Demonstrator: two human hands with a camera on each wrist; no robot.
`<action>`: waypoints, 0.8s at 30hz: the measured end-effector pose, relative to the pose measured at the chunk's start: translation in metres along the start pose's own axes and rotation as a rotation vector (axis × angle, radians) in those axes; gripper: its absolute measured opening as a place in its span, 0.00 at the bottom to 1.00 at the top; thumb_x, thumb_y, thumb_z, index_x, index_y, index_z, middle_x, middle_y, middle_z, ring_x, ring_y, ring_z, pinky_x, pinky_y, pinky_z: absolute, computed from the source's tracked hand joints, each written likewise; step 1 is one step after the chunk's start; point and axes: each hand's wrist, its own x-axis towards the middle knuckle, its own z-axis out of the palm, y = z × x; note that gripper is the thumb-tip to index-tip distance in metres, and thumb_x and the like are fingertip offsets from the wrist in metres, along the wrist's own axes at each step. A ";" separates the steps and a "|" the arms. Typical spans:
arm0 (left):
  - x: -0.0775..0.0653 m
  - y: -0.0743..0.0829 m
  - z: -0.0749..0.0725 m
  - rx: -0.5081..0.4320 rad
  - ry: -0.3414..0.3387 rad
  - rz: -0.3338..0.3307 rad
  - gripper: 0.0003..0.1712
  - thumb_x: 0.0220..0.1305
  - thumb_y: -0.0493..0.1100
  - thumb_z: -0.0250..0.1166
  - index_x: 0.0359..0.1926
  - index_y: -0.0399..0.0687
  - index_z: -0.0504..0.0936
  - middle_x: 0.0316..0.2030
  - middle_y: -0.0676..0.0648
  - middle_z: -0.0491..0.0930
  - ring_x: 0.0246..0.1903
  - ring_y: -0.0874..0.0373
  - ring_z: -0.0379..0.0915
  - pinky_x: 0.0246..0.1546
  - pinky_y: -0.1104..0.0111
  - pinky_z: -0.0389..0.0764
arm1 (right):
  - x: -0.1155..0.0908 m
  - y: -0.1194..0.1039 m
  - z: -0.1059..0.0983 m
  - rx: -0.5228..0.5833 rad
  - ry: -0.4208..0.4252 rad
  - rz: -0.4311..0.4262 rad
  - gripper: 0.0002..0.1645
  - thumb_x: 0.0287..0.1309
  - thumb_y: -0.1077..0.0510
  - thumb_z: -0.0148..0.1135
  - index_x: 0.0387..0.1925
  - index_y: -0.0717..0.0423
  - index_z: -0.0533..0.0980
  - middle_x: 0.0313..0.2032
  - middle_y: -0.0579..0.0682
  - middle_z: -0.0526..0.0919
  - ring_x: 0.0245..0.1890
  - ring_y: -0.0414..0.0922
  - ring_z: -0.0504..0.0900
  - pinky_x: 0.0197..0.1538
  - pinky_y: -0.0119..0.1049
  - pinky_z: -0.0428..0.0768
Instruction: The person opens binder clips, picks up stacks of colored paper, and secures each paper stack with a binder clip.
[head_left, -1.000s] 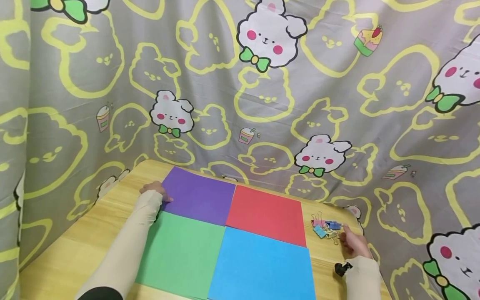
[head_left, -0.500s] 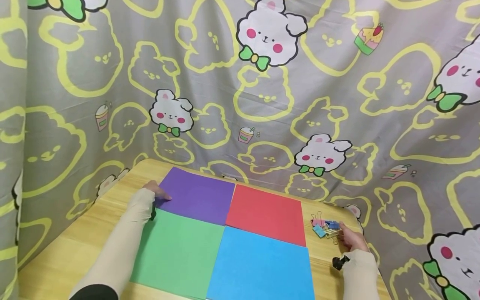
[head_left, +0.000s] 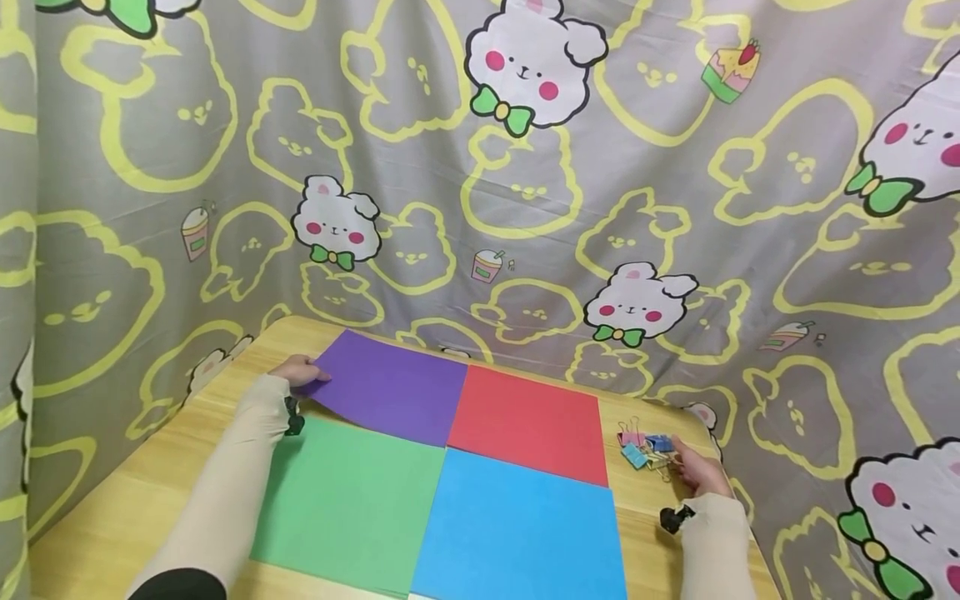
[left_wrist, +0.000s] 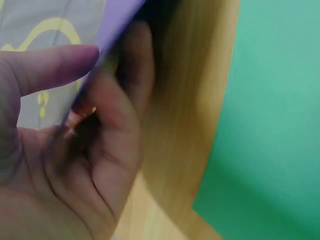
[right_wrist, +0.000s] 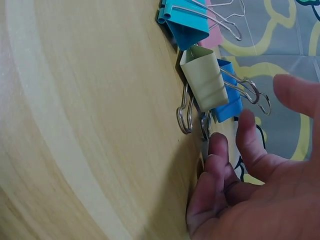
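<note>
My left hand (head_left: 297,371) pinches the left edge of a purple sheet (head_left: 397,387) between thumb and fingers. That side is raised and bowed off the table, as the left wrist view also shows. Beside a small cluster of binder clips is my right hand (head_left: 701,471), its fingers loosely bent and its thumb apart. The fingertips come close to the wire handles; contact is hard to tell. A pale yellow binder clip (right_wrist: 204,75) and a blue binder clip (right_wrist: 230,95) are nearest; a teal binder clip (right_wrist: 185,22) and a pink binder clip (head_left: 630,439) lie farther off.
A red sheet (head_left: 531,425) lies right of the purple one. Green (head_left: 352,500) and blue (head_left: 517,525) sheets lie in front, edges nearly meeting. The wooden table (head_left: 150,467) borders a patterned grey curtain (head_left: 420,167) at the back and sides.
My left hand has gone from resting at the purple sheet's left edge to gripping it, and that edge has lifted. My right hand has shifted slightly closer to the clips.
</note>
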 end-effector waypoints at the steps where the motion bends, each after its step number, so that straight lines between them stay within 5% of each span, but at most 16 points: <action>1: 0.000 -0.001 0.000 -0.058 -0.013 -0.006 0.31 0.66 0.45 0.59 0.60 0.25 0.63 0.43 0.35 0.74 0.33 0.55 0.74 0.31 0.69 0.82 | 0.000 -0.001 0.001 0.003 -0.002 0.000 0.43 0.57 0.30 0.58 0.51 0.67 0.73 0.35 0.48 0.78 0.37 0.42 0.74 0.41 0.33 0.73; 4: -0.002 -0.004 0.001 -0.200 -0.061 -0.015 0.25 0.69 0.43 0.57 0.57 0.29 0.61 0.33 0.44 0.73 0.23 0.62 0.72 0.24 0.74 0.80 | 0.000 -0.005 0.003 -0.012 -0.025 -0.011 0.31 0.61 0.33 0.56 0.36 0.59 0.74 0.25 0.40 0.74 0.29 0.38 0.71 0.37 0.32 0.71; 7: -0.003 -0.009 -0.001 -0.282 -0.095 0.000 0.24 0.72 0.43 0.55 0.57 0.31 0.59 0.25 0.50 0.74 0.16 0.67 0.70 0.20 0.77 0.77 | 0.001 -0.009 0.007 -0.056 -0.023 -0.008 0.30 0.62 0.34 0.56 0.35 0.59 0.72 0.23 0.41 0.72 0.27 0.39 0.69 0.37 0.33 0.69; 10: -0.004 -0.012 -0.005 -0.342 -0.130 0.026 0.26 0.73 0.44 0.54 0.60 0.30 0.57 0.24 0.51 0.76 0.16 0.68 0.70 0.20 0.78 0.76 | 0.001 -0.011 0.011 -0.113 0.008 -0.015 0.30 0.62 0.34 0.57 0.31 0.60 0.70 0.20 0.42 0.70 0.24 0.41 0.67 0.32 0.35 0.68; 15: -0.010 -0.008 -0.009 -0.387 -0.177 0.031 0.25 0.76 0.43 0.48 0.63 0.29 0.55 0.26 0.49 0.79 0.19 0.66 0.75 0.20 0.79 0.77 | -0.003 -0.008 0.010 -0.193 0.030 -0.039 0.30 0.63 0.37 0.56 0.10 0.44 0.64 0.10 0.39 0.62 0.16 0.39 0.64 0.24 0.33 0.66; 24: -0.015 0.002 -0.006 -0.434 -0.204 0.000 0.26 0.77 0.42 0.43 0.65 0.27 0.52 0.32 0.44 0.82 0.26 0.60 0.83 0.31 0.73 0.86 | -0.012 -0.001 0.010 -0.188 0.004 -0.063 0.20 0.61 0.47 0.59 0.16 0.48 0.75 0.11 0.38 0.65 0.15 0.38 0.63 0.25 0.33 0.69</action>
